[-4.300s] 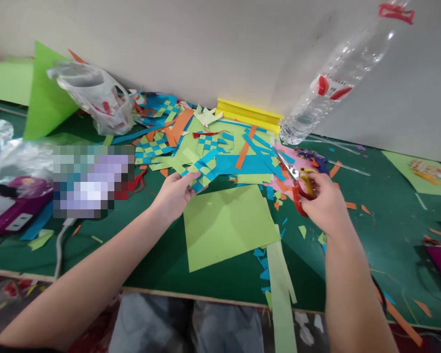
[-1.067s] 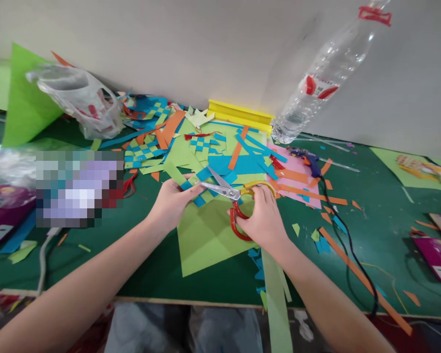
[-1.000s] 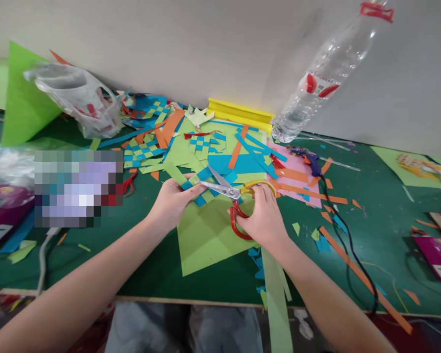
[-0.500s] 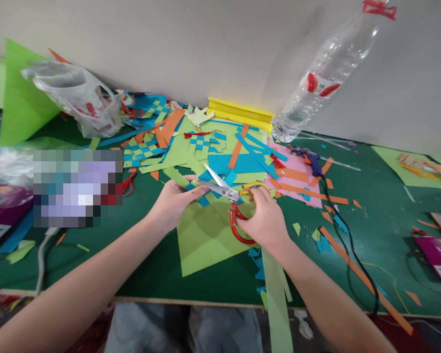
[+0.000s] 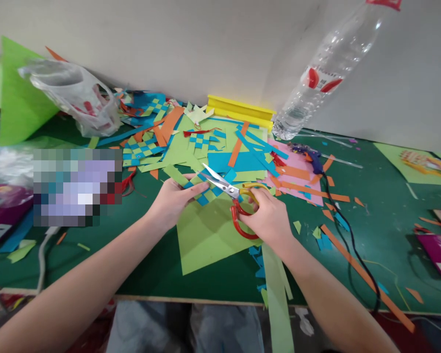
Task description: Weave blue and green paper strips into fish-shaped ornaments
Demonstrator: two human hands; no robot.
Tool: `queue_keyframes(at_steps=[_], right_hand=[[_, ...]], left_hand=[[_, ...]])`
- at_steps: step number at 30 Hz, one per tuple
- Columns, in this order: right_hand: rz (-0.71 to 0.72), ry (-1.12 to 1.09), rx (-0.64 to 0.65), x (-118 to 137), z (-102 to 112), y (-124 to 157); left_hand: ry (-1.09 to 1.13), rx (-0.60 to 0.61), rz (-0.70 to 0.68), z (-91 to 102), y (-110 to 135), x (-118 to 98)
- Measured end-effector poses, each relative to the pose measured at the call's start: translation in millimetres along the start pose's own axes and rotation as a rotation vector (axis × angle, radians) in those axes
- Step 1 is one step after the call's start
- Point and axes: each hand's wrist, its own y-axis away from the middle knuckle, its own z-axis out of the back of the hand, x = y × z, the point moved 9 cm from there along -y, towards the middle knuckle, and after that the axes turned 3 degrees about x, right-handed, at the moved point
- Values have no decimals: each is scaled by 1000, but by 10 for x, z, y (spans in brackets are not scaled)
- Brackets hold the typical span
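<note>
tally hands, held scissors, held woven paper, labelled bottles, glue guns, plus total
left hand, right hand: 2
red and yellow handled scissors: 1
blue and green woven paper piece: 1
clear labelled plastic bottle: 1
purple glue gun: 1
total: 6

No lettering could be read for certain. On the clear bottle (image 5: 296, 112) at the far right, a white label (image 5: 321, 80) carried red shapes and characters too small to make out. Red printing on the plastic bag (image 5: 71, 90) at the far left was illegible too.
</note>
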Motion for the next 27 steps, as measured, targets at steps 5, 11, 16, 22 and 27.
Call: queue_keyframes(at_steps=[5, 11, 16, 22, 27], right_hand=[[47, -24, -67, 16, 54, 9], [-45, -228, -85, -63, 108, -16], [-195, -439, -71, -249, 137, -57], [-202, -446, -52, -371, 200, -115], [-89, -251, -62, -309, 313, -160]], left_hand=[[15, 11, 0, 2, -17, 1], [66, -53, 23, 80, -38, 35], [97, -52, 22, 71, -35, 4], [105, -59, 25, 81, -36, -6], [128, -42, 32, 76, -30, -2]])
